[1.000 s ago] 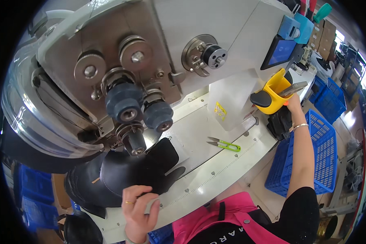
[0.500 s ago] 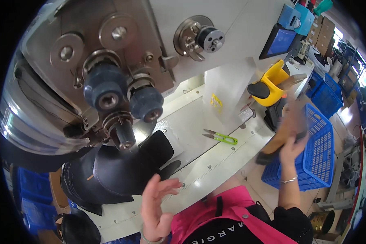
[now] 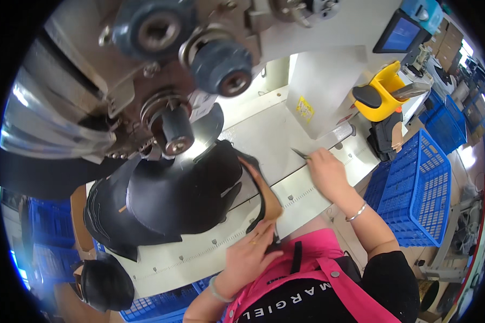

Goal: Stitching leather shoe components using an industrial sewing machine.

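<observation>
My left hand (image 3: 251, 253) closes its fingers on the lower end of a curved leather piece (image 3: 270, 202), tan on one face with black edges. That piece lies on the sewing machine's bed, against the right side of a stack of black leather pieces (image 3: 183, 188). Farther right, my right hand (image 3: 328, 171) is wrapped round the thread snips (image 3: 299, 153). Only the blades and a bit of green handle poke out past the fingers. The machine head (image 3: 172, 129) hangs over the black leather and hides part of it.
A yellow holder (image 3: 380, 102) stands behind the bed's right end, beside a grey metal cover (image 3: 326, 89). Below on the right sits a blue plastic basket (image 3: 415, 199). Another black leather piece (image 3: 106, 285) hangs at the lower left, near blue crates (image 3: 51, 226).
The curved leather piece has come from my right hand near the basket onto the bed under my left hand. My right hand has taken hold of the snips. The view has shifted.
</observation>
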Demonstrator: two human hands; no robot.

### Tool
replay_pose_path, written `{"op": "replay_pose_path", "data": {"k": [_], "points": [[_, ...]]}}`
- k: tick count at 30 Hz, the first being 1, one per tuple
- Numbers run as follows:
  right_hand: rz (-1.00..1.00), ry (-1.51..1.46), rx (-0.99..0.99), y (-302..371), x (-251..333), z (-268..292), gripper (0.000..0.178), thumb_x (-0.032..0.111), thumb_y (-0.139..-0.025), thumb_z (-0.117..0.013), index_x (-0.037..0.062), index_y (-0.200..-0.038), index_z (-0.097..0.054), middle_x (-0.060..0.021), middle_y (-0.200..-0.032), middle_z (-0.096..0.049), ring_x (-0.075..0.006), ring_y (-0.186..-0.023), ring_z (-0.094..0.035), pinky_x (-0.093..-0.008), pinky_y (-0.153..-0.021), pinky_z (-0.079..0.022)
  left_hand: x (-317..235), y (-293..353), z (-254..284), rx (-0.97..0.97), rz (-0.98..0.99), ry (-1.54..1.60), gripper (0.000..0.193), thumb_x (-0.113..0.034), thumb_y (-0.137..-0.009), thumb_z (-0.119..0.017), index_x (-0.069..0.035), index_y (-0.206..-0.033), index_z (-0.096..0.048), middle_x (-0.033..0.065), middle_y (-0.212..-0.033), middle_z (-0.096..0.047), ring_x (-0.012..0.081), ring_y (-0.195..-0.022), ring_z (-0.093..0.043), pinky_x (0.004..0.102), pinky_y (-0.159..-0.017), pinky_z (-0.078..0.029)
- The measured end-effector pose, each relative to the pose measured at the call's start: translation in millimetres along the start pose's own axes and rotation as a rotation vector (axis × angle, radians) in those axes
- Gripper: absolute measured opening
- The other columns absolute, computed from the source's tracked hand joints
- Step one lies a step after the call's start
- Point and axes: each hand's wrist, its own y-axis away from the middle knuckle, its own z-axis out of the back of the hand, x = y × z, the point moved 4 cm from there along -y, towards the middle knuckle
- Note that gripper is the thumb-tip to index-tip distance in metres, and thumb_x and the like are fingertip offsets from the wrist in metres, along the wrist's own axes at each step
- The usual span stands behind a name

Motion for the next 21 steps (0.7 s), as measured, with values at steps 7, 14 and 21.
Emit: {"op": "replay_pose_path", "data": {"k": [7,14,21], "points": [[-0.649,-1.150,0.701,71,7,32,0.027,0.026,-0.094,-0.057,-0.0007,-0.093,-0.062,-0.0145,-0.070,-0.061,-0.0230,-0.052,-0.056,-0.0333,-0.054,-0.044,16,-19,-19,-0.044,-0.070,-0.016,0.035,-0.013,-0.081,-0.065,-0.007,-0.114,-0.059,0.0136,-0.109,-0.066,0.0232,-0.092,-0.068,0.0335,-0.065,-0.055],[-0.268,-0.799,0.916,95,60,31,0.034,0.027,-0.093,-0.058,-0.0038,-0.108,-0.062,-0.0219,-0.087,-0.063,-0.0272,-0.078,-0.062,-0.0375,-0.074,-0.049,24,-29,-23,-0.164,-0.156,0.048,0.012,-0.006,-0.079,-0.065,-0.013,-0.089,-0.062,0.0030,-0.067,-0.060,0.0188,-0.064,-0.064,0.0317,-0.051,-0.049],[-0.556,-1.094,1.193,89,56,17,0.037,0.032,-0.100,-0.050,-0.0023,-0.092,-0.059,-0.0018,-0.056,-0.047,-0.0100,-0.046,-0.044,-0.0259,-0.043,-0.036,22,-36,-28,-0.290,-0.207,0.013,0.012,-0.014,-0.076,-0.069,-0.015,-0.075,-0.058,0.0003,-0.058,-0.050,0.0168,-0.053,-0.054,0.0300,-0.045,-0.043]]}}
